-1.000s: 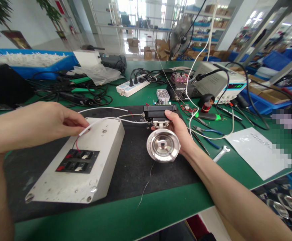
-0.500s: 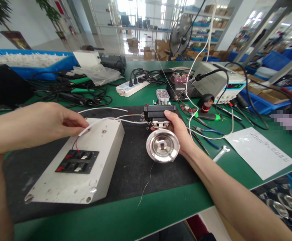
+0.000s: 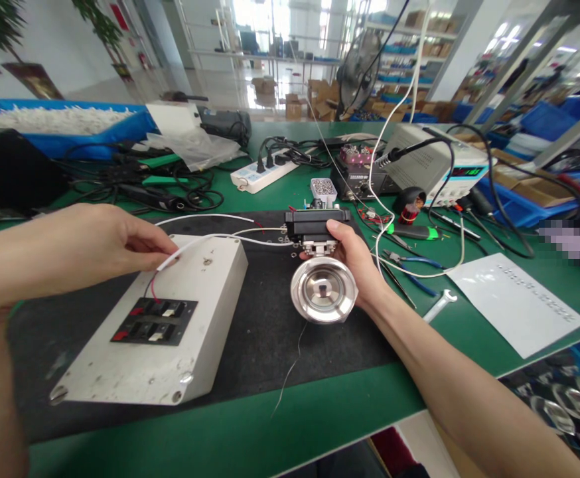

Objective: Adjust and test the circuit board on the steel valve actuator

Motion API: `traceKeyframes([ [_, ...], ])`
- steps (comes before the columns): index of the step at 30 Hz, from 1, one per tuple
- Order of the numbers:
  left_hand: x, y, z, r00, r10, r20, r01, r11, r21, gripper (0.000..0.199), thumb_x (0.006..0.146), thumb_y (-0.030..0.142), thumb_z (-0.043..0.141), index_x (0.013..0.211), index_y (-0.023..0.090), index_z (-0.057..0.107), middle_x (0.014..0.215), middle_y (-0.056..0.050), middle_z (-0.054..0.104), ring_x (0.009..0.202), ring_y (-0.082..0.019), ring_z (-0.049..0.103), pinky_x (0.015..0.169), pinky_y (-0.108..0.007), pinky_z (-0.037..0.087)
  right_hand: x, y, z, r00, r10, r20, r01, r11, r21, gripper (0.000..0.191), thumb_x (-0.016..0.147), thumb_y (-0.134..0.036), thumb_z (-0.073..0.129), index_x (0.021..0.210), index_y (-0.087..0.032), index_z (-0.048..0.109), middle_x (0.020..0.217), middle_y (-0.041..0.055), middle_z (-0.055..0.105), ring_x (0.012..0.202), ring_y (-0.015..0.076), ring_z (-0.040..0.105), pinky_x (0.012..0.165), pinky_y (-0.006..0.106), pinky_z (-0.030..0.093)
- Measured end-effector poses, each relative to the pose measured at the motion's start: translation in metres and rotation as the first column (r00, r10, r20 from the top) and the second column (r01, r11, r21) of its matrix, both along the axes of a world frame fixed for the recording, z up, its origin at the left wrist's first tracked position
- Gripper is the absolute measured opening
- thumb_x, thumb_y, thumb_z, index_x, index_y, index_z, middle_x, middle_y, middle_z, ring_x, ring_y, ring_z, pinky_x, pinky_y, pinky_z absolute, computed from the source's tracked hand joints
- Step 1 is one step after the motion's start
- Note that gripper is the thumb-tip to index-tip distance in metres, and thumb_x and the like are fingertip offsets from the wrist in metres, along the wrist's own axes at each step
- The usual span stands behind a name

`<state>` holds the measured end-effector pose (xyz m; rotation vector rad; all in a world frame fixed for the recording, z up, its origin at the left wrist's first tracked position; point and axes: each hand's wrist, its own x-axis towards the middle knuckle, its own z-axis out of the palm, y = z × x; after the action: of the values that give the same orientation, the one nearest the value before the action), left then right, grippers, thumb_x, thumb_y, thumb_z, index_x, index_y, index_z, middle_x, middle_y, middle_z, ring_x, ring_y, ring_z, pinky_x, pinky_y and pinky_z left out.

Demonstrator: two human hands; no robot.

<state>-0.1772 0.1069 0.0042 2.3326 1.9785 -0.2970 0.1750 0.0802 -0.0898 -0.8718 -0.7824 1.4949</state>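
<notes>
My left hand (image 3: 143,242) pinches a white cable (image 3: 195,240) above a pale metal box (image 3: 190,285). The cable's red and black wire ends reach a black terminal block (image 3: 154,322) with red and white levers on the box's top. My right hand (image 3: 352,255) is closed around a black device (image 3: 316,226), its thumb on the front face. Below that device hangs a round shiny metal lamp-like part (image 3: 324,290), facing me. White cables run from the device's left side toward the box.
Pliers (image 3: 419,262), a wrench (image 3: 440,305) and a white sheet (image 3: 519,302) lie at the right. A power supply (image 3: 436,166) and power strip (image 3: 263,174) stand behind; a blue tray (image 3: 66,143) is back left. A thin wire (image 3: 290,372) lies in front.
</notes>
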Motion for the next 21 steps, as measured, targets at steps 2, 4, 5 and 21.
traceKeyframes([
  [2,0.0,-0.001,0.0,1.0,-0.009,-0.001,0.009,1.0,0.005,0.052,0.082,0.064,0.047,0.105,0.031,0.08,0.092,0.013,0.077,0.079,-0.018,0.069,0.073,-0.026,0.045,0.0,0.0,0.0,1.0,0.0,-0.001,0.0,1.0,-0.003,0.033,0.081,-0.049,0.077,0.097,-0.022,0.065,0.08,0.0025,0.077,0.067,0.0243,0.075,0.065,0.038,0.065],
  [4,0.001,-0.002,0.001,1.0,-0.006,-0.008,0.005,1.0,-0.01,0.053,0.079,0.064,0.047,0.104,0.03,0.08,0.092,0.012,0.078,0.078,-0.018,0.069,0.072,-0.025,0.045,0.0,-0.001,0.001,1.0,-0.001,-0.002,0.001,1.0,-0.007,0.033,0.081,-0.049,0.077,0.096,-0.022,0.065,0.081,0.0025,0.077,0.067,0.0239,0.075,0.065,0.038,0.064],
  [5,0.003,-0.002,0.001,1.0,-0.001,-0.015,0.001,1.0,-0.016,0.055,0.077,0.064,0.047,0.104,0.03,0.08,0.093,0.012,0.078,0.079,-0.018,0.069,0.071,-0.025,0.045,0.0,-0.001,0.001,1.0,-0.003,-0.002,0.003,1.0,-0.01,0.033,0.08,-0.049,0.077,0.096,-0.022,0.065,0.081,0.0023,0.077,0.067,0.0237,0.075,0.064,0.037,0.064],
  [21,0.026,-0.011,0.013,1.0,0.025,-0.008,-0.025,0.997,-0.066,0.051,0.07,0.061,0.043,0.093,0.035,0.081,0.091,0.009,0.078,0.081,-0.021,0.07,0.071,-0.029,0.049,0.001,-0.01,0.009,1.0,0.026,0.0,-0.026,0.999,-0.03,0.036,0.075,-0.044,0.079,0.099,-0.025,0.058,0.09,0.0019,0.078,0.07,0.0242,0.076,0.059,0.035,0.062],
])
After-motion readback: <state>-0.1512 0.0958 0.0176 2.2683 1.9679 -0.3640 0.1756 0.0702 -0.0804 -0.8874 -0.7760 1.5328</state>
